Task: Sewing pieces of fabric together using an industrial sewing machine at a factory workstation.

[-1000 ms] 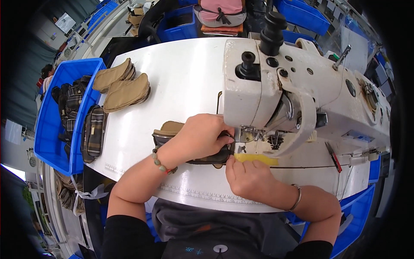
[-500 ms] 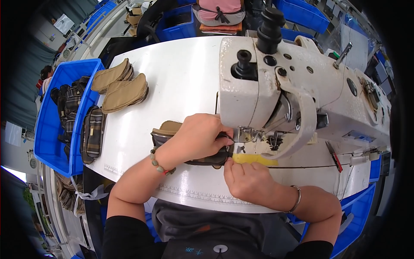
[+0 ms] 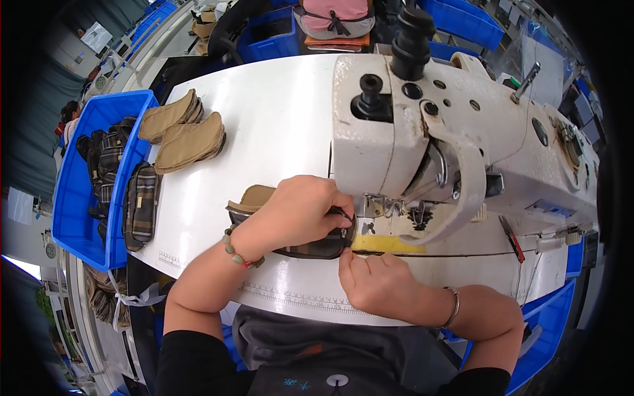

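Observation:
A dark plaid pouch [image 3: 310,248] with a zipper and khaki lining lies on the white sewing table [image 3: 271,105], left of the machine's presser foot [image 3: 389,206]. My left hand [image 3: 300,208] covers much of it, thumb and fingertips closed on its zipper end. My right hand [image 3: 375,280] is curled, its fingertips pinching the pouch's lower right corner. A yellow strip [image 3: 403,244] is on the machine bed beside that hand.
The sewing machine [image 3: 462,145] fills the right. Red-handled snips [image 3: 512,241] lie below it. Stacked khaki panels [image 3: 185,142], another plaid pouch [image 3: 140,204] and a blue bin [image 3: 69,221] of pouches are at left. A seated co-worker [image 3: 330,16] is beyond.
Both my hands and the pouch have shifted slightly left and toward me, away from the needle area. Their grip on the pouch looks the same.

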Demonstrator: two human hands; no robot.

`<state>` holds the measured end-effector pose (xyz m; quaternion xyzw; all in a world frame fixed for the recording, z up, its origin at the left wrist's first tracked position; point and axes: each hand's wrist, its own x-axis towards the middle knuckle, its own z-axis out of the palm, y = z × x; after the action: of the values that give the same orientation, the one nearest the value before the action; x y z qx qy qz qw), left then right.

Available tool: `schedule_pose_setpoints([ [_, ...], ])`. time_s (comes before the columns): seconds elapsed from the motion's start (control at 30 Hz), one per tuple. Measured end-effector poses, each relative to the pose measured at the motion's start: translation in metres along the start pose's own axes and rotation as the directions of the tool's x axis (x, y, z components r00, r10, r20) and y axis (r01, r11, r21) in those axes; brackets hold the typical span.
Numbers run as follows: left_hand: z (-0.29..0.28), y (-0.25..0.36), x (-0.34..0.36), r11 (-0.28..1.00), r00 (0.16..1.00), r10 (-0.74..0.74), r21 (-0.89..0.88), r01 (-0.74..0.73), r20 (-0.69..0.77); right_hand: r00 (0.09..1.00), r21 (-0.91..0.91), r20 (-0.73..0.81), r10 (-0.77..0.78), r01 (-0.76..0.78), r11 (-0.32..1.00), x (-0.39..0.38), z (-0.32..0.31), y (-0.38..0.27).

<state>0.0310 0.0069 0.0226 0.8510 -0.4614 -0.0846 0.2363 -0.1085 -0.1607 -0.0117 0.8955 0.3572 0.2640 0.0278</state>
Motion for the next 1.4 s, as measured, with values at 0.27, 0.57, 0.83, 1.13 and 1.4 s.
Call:
schedule_pose_setpoints([
  [0.27, -0.001, 0.002, 0.0, 0.999, 1.0, -0.001, 0.04, 0.0, 0.022, 1.0, 0.005, 0.005, 0.025, -0.025, 1.0, -0.001, 0.002, 0.001],
  [0.57, 0.005, 0.004, 0.001, 0.999, 0.999, -0.013, 0.044, 0.015, -0.04, 0.996, 0.057, 0.074, 0.051, -0.056, 0.997, -0.001, -0.002, 0.009],
  [0.83, 0.003, 0.008, 0.002, 0.997, 0.998, -0.034, 0.064, 0.038, -0.056, 0.996, 0.079, 0.069, 0.06, -0.066, 0.995, -0.001, -0.002, 0.009],
  [1.13, 0.003, 0.012, 0.001, 0.999, 0.996, -0.008, 0.048, 0.012, -0.094, 0.994, 0.112, 0.078, 0.071, -0.079, 0.991, -0.002, -0.003, 0.009],
  [1.4, -0.002, 0.022, 0.005, 0.981, 0.98, -0.194, -0.001, 0.195, 0.032, 0.984, 0.094, 0.146, 0.102, -0.116, 0.989, -0.002, -0.008, 0.005],
])
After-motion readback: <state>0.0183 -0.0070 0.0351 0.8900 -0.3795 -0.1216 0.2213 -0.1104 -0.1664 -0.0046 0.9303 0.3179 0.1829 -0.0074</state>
